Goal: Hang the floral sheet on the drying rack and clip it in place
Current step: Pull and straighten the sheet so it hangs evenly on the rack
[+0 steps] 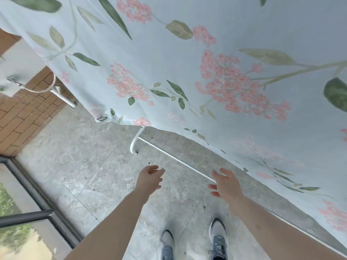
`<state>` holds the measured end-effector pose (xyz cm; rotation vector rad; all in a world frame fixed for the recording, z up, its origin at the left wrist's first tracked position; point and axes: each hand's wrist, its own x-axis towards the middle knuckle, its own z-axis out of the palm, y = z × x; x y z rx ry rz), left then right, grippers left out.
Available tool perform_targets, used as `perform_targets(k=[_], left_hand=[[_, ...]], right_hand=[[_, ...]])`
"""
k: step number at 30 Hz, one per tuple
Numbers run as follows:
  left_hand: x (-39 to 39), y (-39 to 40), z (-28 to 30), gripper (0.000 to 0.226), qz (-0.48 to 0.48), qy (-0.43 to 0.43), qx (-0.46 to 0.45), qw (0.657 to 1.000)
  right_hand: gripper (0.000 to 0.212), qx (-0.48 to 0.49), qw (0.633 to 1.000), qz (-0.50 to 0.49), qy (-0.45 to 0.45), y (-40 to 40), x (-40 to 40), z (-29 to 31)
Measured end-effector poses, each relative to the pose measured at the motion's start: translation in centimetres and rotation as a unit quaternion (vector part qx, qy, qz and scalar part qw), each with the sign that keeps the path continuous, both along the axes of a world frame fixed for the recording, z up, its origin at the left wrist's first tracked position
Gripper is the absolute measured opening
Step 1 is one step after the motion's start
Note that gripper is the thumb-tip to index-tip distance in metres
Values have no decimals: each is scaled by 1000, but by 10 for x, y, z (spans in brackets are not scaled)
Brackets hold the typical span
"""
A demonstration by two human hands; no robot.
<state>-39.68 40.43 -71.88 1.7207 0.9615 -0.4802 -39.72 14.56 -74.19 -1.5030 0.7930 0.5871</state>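
From the head camera, the floral sheet [216, 62] fills the far and right part of the scene — pale blue cloth printed with pink blossom clusters and green leaves, hanging down with its lower hem running from the middle left down toward the near right. Under that hem a white foot and low bar of the drying rack [169, 155] show, the bar slanting across the grey stone floor [84, 156] toward the right hand. Another white leg of the rack stands further left, beside a brick-patterned wall [24, 113].

The left hand [150, 178] reaches forward over the floor, fingers loosely bent, holding nothing and well short of the sheet. The right hand [224, 184] is spread wide, fingers straight and apart, empty — it hovers near the sheet's hem and in front of the low bar; whether it touches either cannot be told.

Near the bottom, two grey and blue shoes [218, 239] stand on the floor. At the near left a dark-framed glass door [37, 203] shows greenery beyond.
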Motion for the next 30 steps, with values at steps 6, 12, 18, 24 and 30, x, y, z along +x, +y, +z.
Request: perform_targets(k=[6, 12, 18, 24, 30], left_hand=[[63, 39, -26, 42, 39, 3, -29, 999], [134, 84, -55, 53, 93, 10, -79, 992], [181, 123, -96, 57, 176, 27, -149, 973], [228, 149, -123, 13, 218, -25, -168, 961], [235, 164, -144, 25, 167, -16, -40, 985]], right_hand=[[60, 5, 999, -27, 32, 38, 47, -18], [62, 62, 988, -129, 64, 84, 94, -45], [60, 152, 944, -275, 99, 124, 121, -89], [40, 182, 909, -365, 84, 149, 145, -121], [33, 80, 917, -376, 108, 166, 143, -150]])
